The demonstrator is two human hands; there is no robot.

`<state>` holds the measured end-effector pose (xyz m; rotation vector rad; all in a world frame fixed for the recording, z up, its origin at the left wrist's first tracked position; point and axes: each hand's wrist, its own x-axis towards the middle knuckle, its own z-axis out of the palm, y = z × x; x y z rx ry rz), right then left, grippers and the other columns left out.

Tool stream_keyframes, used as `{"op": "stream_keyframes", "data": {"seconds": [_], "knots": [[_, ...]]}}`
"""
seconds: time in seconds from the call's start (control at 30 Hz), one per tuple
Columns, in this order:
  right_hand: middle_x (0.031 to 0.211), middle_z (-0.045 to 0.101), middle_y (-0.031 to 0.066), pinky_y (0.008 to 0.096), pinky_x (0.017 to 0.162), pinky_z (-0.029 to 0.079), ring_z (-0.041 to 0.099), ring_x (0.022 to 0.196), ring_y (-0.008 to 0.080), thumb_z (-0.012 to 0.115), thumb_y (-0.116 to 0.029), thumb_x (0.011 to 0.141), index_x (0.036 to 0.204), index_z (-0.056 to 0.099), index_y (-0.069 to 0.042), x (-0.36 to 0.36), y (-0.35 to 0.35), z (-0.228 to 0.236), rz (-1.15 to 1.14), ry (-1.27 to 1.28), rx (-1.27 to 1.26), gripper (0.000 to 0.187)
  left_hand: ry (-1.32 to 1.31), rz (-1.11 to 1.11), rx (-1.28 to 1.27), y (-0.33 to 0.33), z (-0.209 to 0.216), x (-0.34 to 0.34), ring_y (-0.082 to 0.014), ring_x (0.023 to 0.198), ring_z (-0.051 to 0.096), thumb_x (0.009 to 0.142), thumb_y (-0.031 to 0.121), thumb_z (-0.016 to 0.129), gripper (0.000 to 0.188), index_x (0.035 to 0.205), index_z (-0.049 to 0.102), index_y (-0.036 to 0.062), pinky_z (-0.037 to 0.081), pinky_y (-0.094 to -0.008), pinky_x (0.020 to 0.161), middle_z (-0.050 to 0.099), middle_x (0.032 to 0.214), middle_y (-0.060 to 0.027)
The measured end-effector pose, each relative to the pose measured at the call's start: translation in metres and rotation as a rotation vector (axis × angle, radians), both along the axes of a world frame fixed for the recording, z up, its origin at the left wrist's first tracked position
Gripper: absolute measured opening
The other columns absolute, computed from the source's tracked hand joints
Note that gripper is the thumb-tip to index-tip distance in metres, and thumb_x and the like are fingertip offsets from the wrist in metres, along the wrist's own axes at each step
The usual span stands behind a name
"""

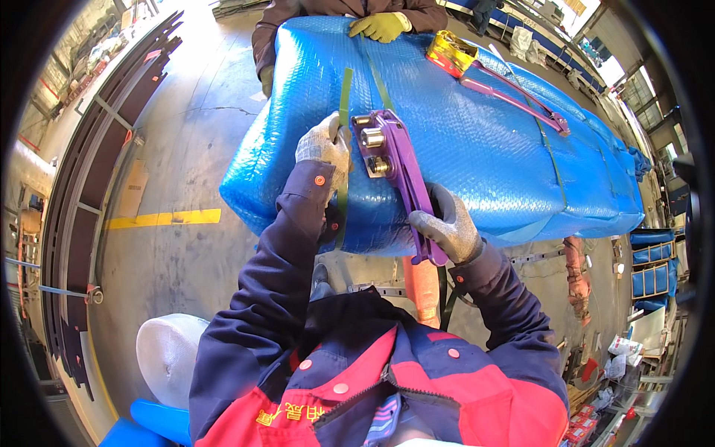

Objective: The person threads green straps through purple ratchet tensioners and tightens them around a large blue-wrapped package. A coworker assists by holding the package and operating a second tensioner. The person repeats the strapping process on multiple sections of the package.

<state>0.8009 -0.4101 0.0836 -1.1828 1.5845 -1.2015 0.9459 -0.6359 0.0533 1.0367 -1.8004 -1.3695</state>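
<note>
Here's the left hand [325, 147], gloved, fingers pressed together and pinching a green strap [345, 93]; its end sticks up above the grip, the rest running down the near side of a big bundle [477, 156] in blue bubble wrap. Over to the right hand [453, 231]: fingers curled round the lower handle end of a purple tool [408, 175], thumb laid across it. That tool slants over the near edge of the bundle, its metal head up beside the strap and just right of the left hand. A second strap [378, 78] crosses the top of the bundle behind the tool's head. Farther right, another long-handled tool [514, 98] lies on the wrap next to a yellow-and-red box [452, 54]. And across the far end, a co-worker's yellow-gloved hand [380, 27] rests on the wrap.
</note>
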Motion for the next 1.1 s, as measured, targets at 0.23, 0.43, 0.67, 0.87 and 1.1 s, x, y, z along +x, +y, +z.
{"op": "stream_keyframes", "data": {"seconds": [0.23, 0.43, 0.67, 0.87, 1.1], "knots": [[0.097, 0.065, 0.0075, 0.0335, 0.079, 0.053, 0.060, 0.086, 0.0140, 0.075, -0.027, 0.089, 0.124, 0.062, 0.009, 0.002, -0.001, 0.002, -0.022, 0.019, -0.034, 0.052, -0.199, -0.121, -0.223, -0.013, -0.003, -0.001, -0.0307, 0.073, 0.077, 0.107, 0.016, 0.053, 0.017, 0.115, 0.067, 0.0097, 0.060, -0.0431, 0.066, 0.073, 0.080, -0.0162], [0.086, 0.066, 0.0119, 0.0369, 0.071, 0.052, 0.061, 0.080, 0.0151, 0.078, -0.033, 0.087, 0.111, 0.066, 0.009, 0.000, -0.008, 0.007, -0.058, 0.154, 0.020, 0.050, -0.461, -0.341, -0.356, -0.029, -0.004, -0.014, -0.0247, 0.063, 0.071, 0.110, 0.013, 0.048, 0.025, 0.126, 0.065, 0.0029, 0.058, -0.0385, 0.053, 0.069, 0.079, -0.0105], [0.083, 0.067, 0.0117, 0.0390, 0.070, 0.053, 0.063, 0.078, 0.0164, 0.077, -0.041, 0.089, 0.103, 0.067, 0.007, 0.019, -0.017, 0.021, -0.101, 0.099, 0.110, 0.052, -0.771, -0.550, -0.367, -0.039, 0.025, -0.017, -0.0354, 0.088, 0.078, 0.095, 0.021, 0.062, 0.033, 0.122, 0.070, 0.0037, 0.062, -0.0429, 0.075, 0.077, 0.098, -0.0210], [0.084, 0.070, 0.0132, 0.0387, 0.071, 0.054, 0.065, 0.079, 0.0180, 0.078, -0.037, 0.088, 0.105, 0.066, 0.008, 0.029, -0.017, 0.020, -0.120, 0.189, 0.092, 0.049, -1.107, -0.682, -0.745, -0.045, 0.067, -0.023, -0.0348, 0.101, 0.075, 0.095, 0.039, 0.063, 0.037, 0.113, 0.079, 0.0112, 0.060, -0.0425, 0.086, 0.078, 0.105, -0.0189], [0.086, 0.070, 0.0145, 0.0386, 0.073, 0.055, 0.067, 0.080, 0.0195, 0.076, -0.032, 0.088, 0.111, 0.066, 0.007, 0.036, -0.022, -0.001, -0.122, 0.269, -0.041, 0.047, -0.795, -0.621, -0.387, -0.105, 0.053, -0.038, -0.0182, 0.070, 0.070, 0.094, 0.043, 0.076, 0.045, 0.116, 0.077, 0.0036, 0.060, -0.0339, 0.065, 0.077, 0.087, -0.0076]]}}
